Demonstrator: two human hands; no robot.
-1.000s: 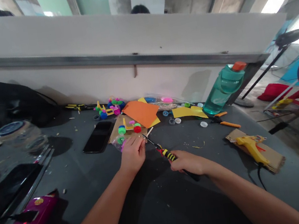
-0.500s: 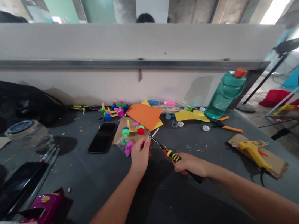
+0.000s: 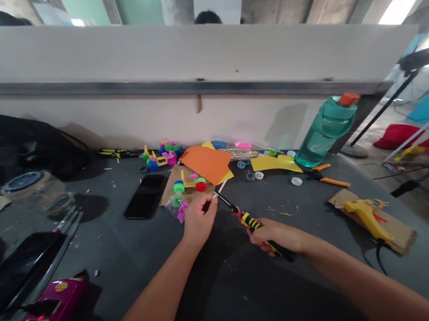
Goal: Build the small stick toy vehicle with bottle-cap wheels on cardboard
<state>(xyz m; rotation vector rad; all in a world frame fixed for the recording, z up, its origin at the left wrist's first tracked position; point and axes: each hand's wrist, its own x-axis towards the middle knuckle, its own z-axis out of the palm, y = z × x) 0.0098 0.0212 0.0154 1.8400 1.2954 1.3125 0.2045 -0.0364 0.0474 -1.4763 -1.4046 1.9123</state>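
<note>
A fingertip of the left hand (image 3: 199, 218) could have been nipped, because the dark metal tip of the long-nosed pliers with black-and-yellow striped handles (image 3: 252, 222) pointed right at it. The thin, pale, stick-like piece (image 3: 215, 196) might also have slipped or sprung away, since so little of it showed beyond the fingers; on a dark grey tabletop (image 3: 236, 298) dotted with scraps, it would have been easy to lose.

The left thumb and forefinger were pinched together on that piece, most of it hidden. The right hand (image 3: 273, 235) was wrapped around the pliers' handles; whether the tip gripped anything was too small to tell. Piece and tip met near the table's middle, just in front of a little toy car with green and red round wheels (image 3: 189, 185) and near a sheet of orange paper (image 3: 207, 162).
</note>
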